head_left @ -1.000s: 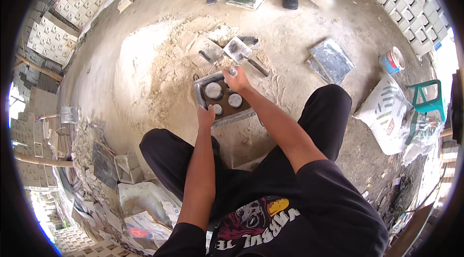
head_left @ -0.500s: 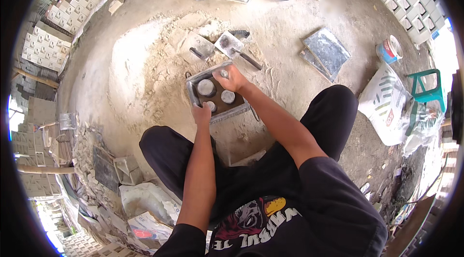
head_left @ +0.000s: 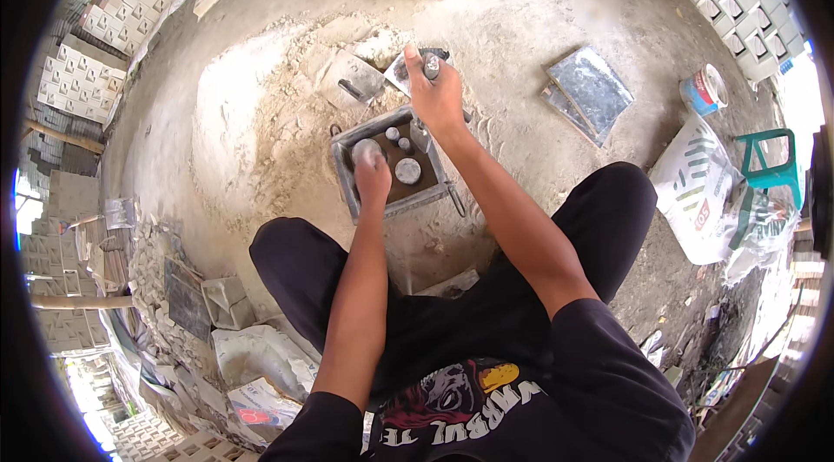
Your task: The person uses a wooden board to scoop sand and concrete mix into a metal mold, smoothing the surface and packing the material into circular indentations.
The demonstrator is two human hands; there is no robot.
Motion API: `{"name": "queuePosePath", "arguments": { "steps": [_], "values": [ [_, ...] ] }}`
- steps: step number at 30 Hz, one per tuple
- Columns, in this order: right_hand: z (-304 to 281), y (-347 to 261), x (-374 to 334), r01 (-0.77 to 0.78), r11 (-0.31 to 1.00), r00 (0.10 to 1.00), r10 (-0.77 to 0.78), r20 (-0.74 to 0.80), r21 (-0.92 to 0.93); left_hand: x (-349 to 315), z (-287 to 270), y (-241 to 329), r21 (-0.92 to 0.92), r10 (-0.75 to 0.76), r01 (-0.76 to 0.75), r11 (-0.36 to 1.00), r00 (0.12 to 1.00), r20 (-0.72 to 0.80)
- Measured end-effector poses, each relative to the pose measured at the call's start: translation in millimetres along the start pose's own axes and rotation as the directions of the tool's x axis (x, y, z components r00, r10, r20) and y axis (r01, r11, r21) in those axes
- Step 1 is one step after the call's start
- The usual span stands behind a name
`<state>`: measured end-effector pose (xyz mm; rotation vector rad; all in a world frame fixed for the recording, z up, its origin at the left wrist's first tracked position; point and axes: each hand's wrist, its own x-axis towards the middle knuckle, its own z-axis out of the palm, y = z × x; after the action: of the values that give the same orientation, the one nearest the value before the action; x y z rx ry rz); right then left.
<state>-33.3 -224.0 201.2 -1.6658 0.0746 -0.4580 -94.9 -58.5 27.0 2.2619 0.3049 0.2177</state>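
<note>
While the left hand (head_left: 373, 179) rests inside the square metal mould (head_left: 393, 162) on the sandy ground — fingers curled on a round grey plug (head_left: 365, 150) in its near-left corner — the right hand (head_left: 436, 95) is raised just past the mould's far edge, closed around a small grey cylinder (head_left: 429, 65). Beyond lies a trowel (head_left: 358, 84) on the sand pile.

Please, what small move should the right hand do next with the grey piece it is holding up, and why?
Probably lower it into the metal mould box. The right hand grips a small grey cylinder above the box's far edge, while the left hand rests on a round core inside. Other round cores already stand in the box, so this piece likely belongs beside them, though I cannot see a free seat.
</note>
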Motion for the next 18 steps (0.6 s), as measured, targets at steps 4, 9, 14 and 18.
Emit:
{"name": "queuePosePath", "arguments": {
  "steps": [4,9,14,18],
  "values": [
    [-1,-6,-4,-0.021,0.999,0.999,0.023,-0.045,0.039,6,13,13,-0.106,0.106,-0.081,0.991,0.960,0.259],
    [0,4,-2,-0.042,0.995,0.993,0.051,-0.105,0.093,5,26,10,0.056,0.031,-0.056,0.997,0.929,0.370],
    [12,21,-6,-0.071,0.995,0.993,0.077,-0.091,0.067,-2,29,10,0.122,-0.045,-0.010,0.993,0.896,0.442],
    [29,51,-11,-0.099,0.991,0.980,0.114,-0.163,0.094,-4,30,8,0.174,0.132,-0.214,0.961,0.911,0.391]
  ]
}}
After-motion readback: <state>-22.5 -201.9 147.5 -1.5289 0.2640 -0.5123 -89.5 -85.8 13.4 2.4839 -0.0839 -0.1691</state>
